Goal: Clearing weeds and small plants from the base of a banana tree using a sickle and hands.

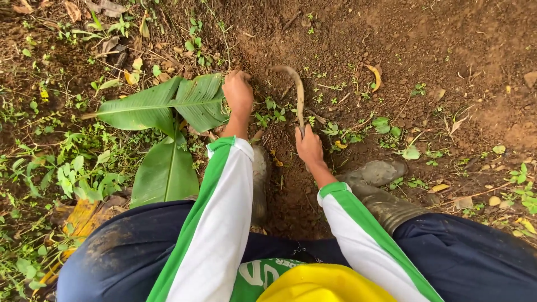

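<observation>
My right hand (309, 146) grips the handle of a curved sickle (295, 88), whose blade arcs up and to the left over the soil. My left hand (238, 93) is closed on small weeds (272, 113) at the ground, just left of the blade tip. Both arms wear white sleeves with green stripes. The low green weeds grow in the brown earth between my two hands.
Large banana leaves (162, 109) lie on the ground left of my left hand. My muddy boots (380, 190) stand on the dirt below my hands. Bare brown soil (425, 45) spreads to the upper right; grass and dry leaves (56, 168) fill the left.
</observation>
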